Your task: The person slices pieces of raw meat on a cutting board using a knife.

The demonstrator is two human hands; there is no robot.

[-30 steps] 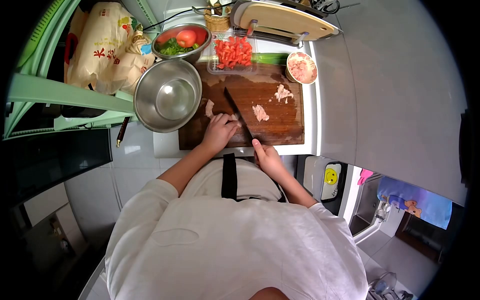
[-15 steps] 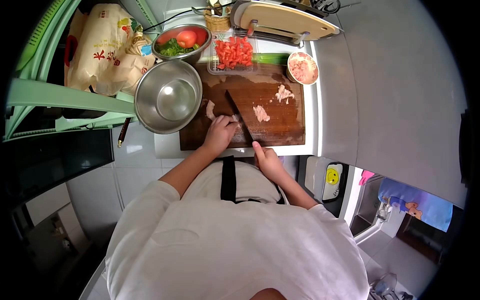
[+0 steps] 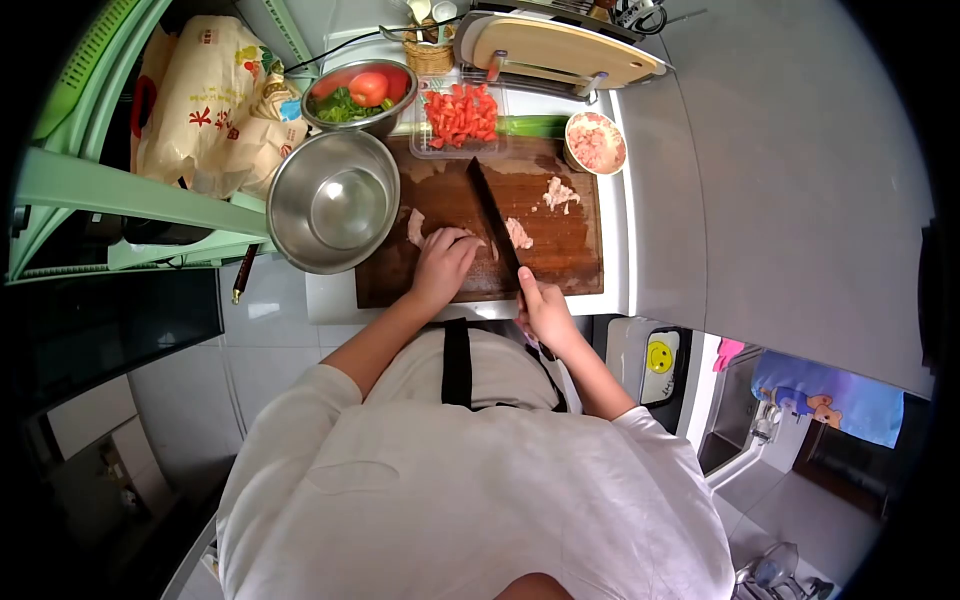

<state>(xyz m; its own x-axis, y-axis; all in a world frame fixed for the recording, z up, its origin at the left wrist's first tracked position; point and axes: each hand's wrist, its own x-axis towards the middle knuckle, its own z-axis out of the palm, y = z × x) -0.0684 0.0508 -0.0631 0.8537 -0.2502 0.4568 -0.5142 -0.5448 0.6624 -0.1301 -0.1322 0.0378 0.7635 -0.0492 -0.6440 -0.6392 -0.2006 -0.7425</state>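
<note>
On the dark wooden cutting board [image 3: 440, 180], my left hand [image 3: 445, 265] presses a strip of pale meat [image 3: 478, 240] with bent fingers. My right hand [image 3: 545, 308] grips the handle of a dark-bladed knife [image 3: 492, 208], whose blade points away from me, just right of that strip. A small pile of cut meat [image 3: 518, 234] lies beside the blade, partly covered by it. Farther up and right is another pile of pale bits [image 3: 560, 194]. A separate meat piece [image 3: 416, 228] rests just beyond my left fingers.
A steel bowl [image 3: 334, 202] overlaps the board's left edge. Behind it stands a bowl with a tomato [image 3: 368, 89] and greens. Chopped red pieces [image 3: 461, 114] fill a clear tray; a green stalk [image 3: 535, 125] and a cup of minced meat [image 3: 596, 142] are to its right.
My right hand and the knife have moved to the right, away from my left fingers, and the blade now partly covers the small meat pile. My left hand has hardly moved.
</note>
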